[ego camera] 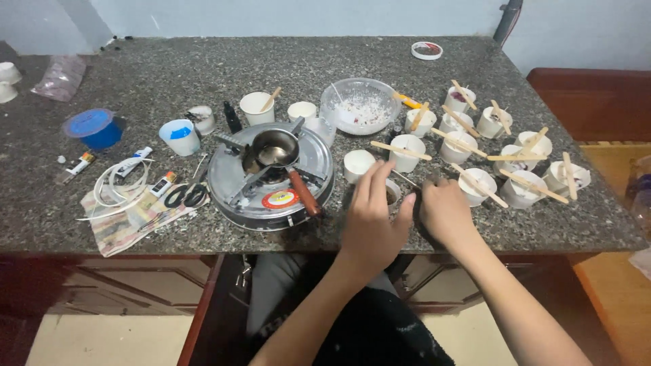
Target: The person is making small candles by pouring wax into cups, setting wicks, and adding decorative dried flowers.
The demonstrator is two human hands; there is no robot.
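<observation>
Working at the near edge of the table (pixel 135 74), the person has both hands around a small cup (pixel 392 194) with dark contents, of which only a sliver of rim shows between them. The left hand (pixel 369 217) rests on the cup's left side with fingers spread and loosely curved, touching rather than clamped. The right hand (pixel 444 211) is curled over something dark just right of the cup; whether that grip is closed on anything cannot be told, as the hand hides it. The step looks like steadying or setting this one cup, and any next move would call for a light, level hold, since filled cups stand close by.

From the left, the grey speckled stone table carries a blue tub (pixel 91 127), a white cup with a blue lid (pixel 180 136), a coil of white cord (pixel 122 186) and black scissors (pixel 186 196) on a striped cloth (pixel 119 227). In the middle sits a round metal stove (pixel 270 177) bearing a small pot with a red-brown handle (pixel 274 149). Behind it stand paper cups and a clear bowl of white flakes (pixel 359 105). To the right, a cluster of white cups (pixel 475 146) each has a wooden stick across its rim. The wall behind is pale blue; dark wooden drawers lie under the table, and a wooden bench stands at the right.
</observation>
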